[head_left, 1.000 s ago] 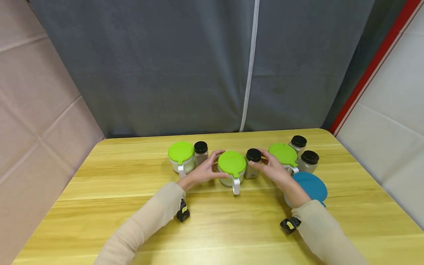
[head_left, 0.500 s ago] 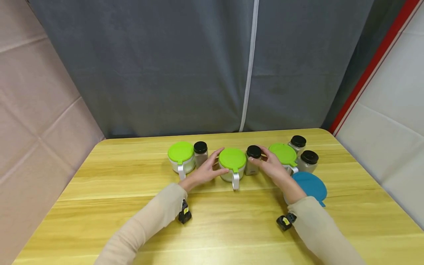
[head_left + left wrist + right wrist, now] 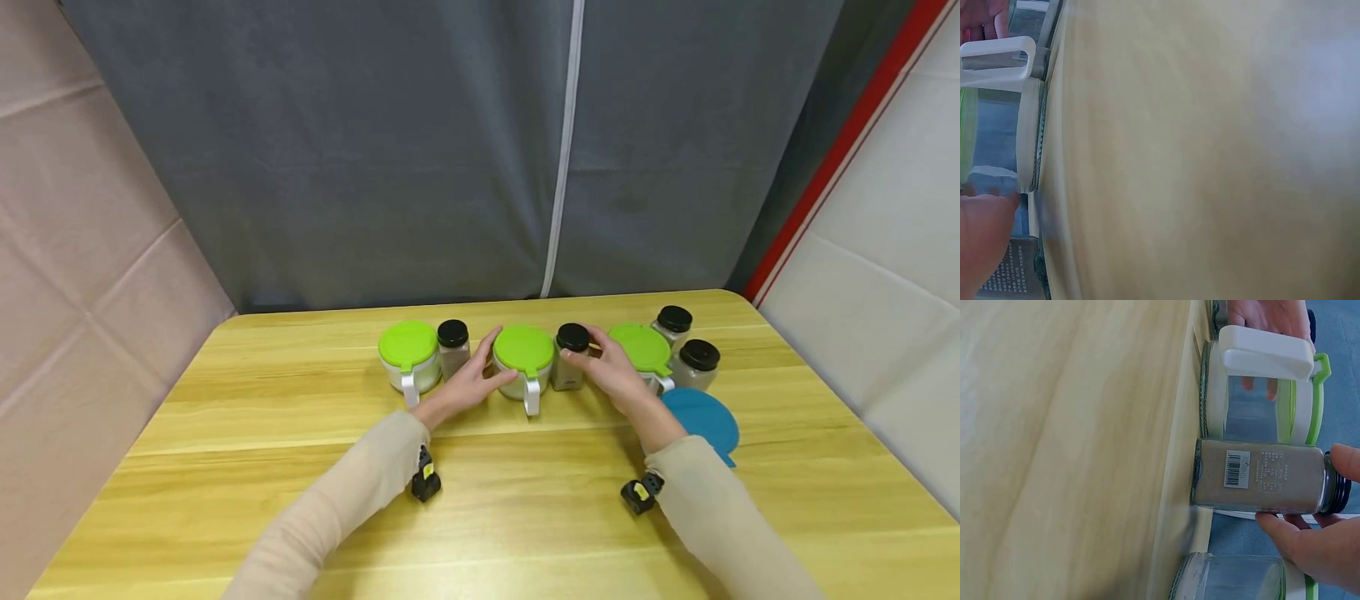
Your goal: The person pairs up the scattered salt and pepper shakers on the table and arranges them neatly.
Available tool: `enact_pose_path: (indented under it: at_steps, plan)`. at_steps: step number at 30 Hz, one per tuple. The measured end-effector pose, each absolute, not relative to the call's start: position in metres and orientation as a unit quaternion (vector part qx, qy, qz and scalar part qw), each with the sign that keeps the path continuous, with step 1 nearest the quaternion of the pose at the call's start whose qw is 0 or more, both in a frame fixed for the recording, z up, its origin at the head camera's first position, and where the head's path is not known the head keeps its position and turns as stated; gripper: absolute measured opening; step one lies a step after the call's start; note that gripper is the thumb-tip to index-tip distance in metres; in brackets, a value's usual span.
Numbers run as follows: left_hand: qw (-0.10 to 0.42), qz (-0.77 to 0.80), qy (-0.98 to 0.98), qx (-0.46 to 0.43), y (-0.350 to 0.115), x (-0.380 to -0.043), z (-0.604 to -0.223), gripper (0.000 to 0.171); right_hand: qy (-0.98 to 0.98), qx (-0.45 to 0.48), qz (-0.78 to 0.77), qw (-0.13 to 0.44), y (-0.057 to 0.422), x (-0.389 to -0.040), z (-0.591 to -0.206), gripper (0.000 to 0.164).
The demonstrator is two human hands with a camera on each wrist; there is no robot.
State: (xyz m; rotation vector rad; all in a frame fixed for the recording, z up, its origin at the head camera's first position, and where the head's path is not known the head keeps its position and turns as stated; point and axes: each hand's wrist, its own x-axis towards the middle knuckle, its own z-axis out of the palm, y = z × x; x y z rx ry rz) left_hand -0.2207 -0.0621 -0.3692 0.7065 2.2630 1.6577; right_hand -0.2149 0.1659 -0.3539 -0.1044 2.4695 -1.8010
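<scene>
Near the back of the table a glass jar with a green lid and white handle stands upright, its handle facing me. My left hand holds it from the left, thumb at the front and fingers round the far side. Right beside it is a square spice jar with a black cap. My right hand grips that jar near its cap; in the right wrist view the thumb lies on the cap and the fingers are under the jar, which shows brown contents and a barcode label.
Left of my hands stand another green-lidded jar and a black-capped jar. On the right are a third green-lidded jar, two black-capped jars and a blue-lidded container, partly behind my right forearm. A grey curtain hangs behind the table.
Both hands have slid the middle green-lidded jar and the black-capped jar beside it away from me, toward the table's back edge. The other containers stay where they were.
</scene>
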Motion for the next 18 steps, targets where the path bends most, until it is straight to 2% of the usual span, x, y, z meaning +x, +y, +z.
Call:
enact_pose_path:
  at_steps: [10,18]
  plan:
    - [0.131,0.565,0.794,0.182,-0.057,-0.221,-0.365,0.075,0.801,-0.023,-0.597,0.038,0.162,-0.220,-0.354,0.060]
    - [0.097,0.609,0.772,0.154,-0.047,-0.226,-0.370,0.074,0.798,-0.022,-0.601,0.037,0.161,-0.223,-0.352,0.060]
